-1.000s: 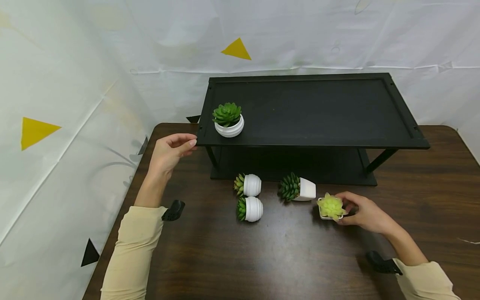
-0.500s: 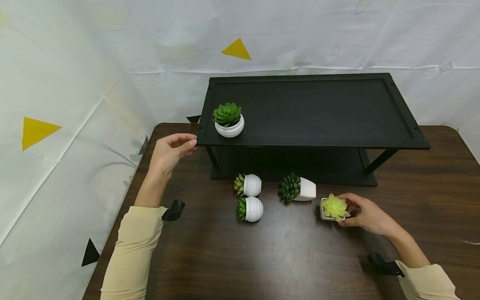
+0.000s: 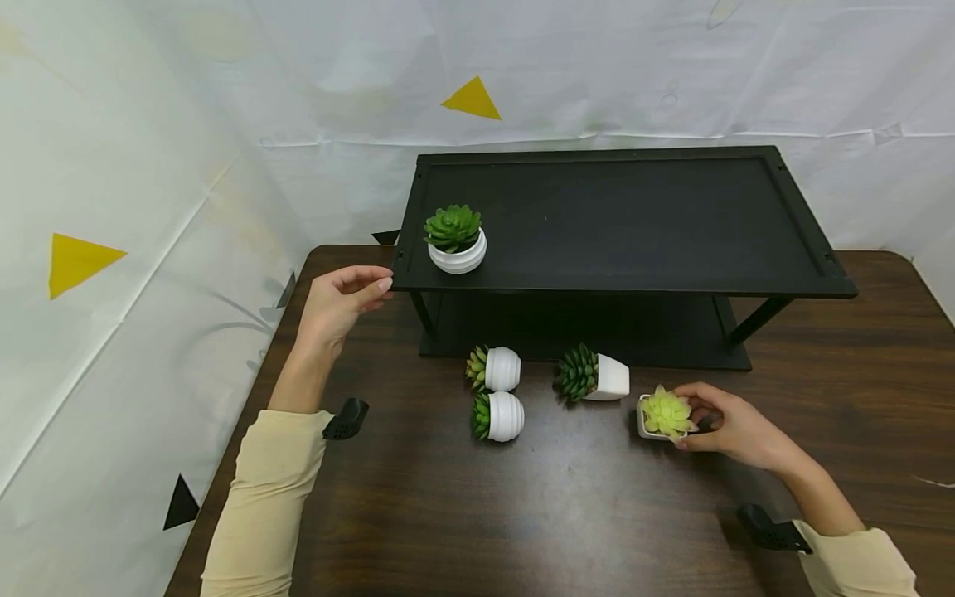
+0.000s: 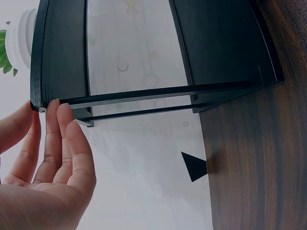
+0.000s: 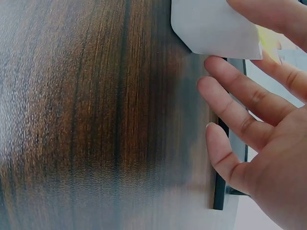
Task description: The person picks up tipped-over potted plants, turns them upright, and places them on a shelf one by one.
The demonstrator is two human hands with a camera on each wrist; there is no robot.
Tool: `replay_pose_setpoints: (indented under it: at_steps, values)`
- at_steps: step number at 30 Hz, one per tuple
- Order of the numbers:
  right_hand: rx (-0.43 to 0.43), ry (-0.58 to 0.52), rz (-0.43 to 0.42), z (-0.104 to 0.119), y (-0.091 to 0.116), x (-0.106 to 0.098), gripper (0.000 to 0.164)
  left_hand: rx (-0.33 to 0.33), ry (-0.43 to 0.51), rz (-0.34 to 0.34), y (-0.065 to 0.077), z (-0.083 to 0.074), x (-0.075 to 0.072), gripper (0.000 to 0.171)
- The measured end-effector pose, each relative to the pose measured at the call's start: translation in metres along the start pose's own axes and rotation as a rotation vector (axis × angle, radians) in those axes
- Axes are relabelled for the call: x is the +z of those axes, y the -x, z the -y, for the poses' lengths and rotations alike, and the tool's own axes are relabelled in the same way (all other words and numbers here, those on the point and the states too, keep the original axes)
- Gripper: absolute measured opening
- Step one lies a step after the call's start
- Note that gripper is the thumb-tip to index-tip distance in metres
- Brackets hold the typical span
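Observation:
My left hand (image 3: 337,307) pinches the front left corner of a two-tier black shelf (image 3: 619,224), thumb on one face and fingertips on the other, as the left wrist view shows. At the right, my right hand (image 3: 734,427) holds a yellow-green artificial succulent (image 3: 666,412) in a square white pot (image 5: 216,28) between thumb and fingers. Its pot stands upright, close to the table surface. Left of it a dark green succulent (image 3: 578,373) in a white pot lies on its side. Two more potted succulents, one upper (image 3: 502,369) and one lower (image 3: 506,416), lie sideways together.
A green succulent in a round white pot (image 3: 457,259) stands upright at the left end of the shelf's top tier. The shelf's lower tier (image 3: 582,327) sits behind the lying plants on the dark wooden table (image 3: 448,514). White sheeting (image 3: 634,75) hangs behind and at the left.
The yellow-green succulent and my right hand have shifted slightly to the right, away from the dark green one. My left hand has stayed on the shelf corner.

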State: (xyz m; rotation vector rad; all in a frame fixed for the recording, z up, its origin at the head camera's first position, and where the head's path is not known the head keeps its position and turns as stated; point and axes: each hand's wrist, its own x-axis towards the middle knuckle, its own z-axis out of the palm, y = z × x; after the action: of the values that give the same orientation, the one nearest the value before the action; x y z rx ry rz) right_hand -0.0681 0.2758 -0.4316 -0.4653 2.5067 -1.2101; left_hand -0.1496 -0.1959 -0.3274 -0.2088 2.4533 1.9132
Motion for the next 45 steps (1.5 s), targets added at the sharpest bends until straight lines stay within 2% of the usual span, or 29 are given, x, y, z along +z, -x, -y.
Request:
replay_pose_setpoints:
  at_steps: [6, 22, 30, 37, 45]
  values:
    - [-0.015, 0.038, -0.011, 0.001, 0.000, 0.001, 0.056, 0.001, -0.005, -0.001, 0.000, 0.000, 0.000, 0.030]
    - [0.026, 0.067, -0.025, 0.006, 0.001, 0.000, 0.057, 0.002, 0.017, 0.007, -0.001, 0.001, 0.000, 0.029]
    - [0.052, 0.035, -0.030, 0.015, 0.000, -0.007, 0.057, 0.002, 0.004, 0.003, -0.001, 0.001, -0.001, 0.030]
    - [0.088, 0.050, -0.028, 0.025, 0.000, -0.014, 0.056, 0.005, 0.015, 0.006, -0.001, 0.001, -0.001, 0.029]
    - [0.072, 0.090, -0.032, 0.036, -0.001, -0.019, 0.057, 0.007, 0.014, 0.004, -0.001, 0.001, 0.000, 0.029]
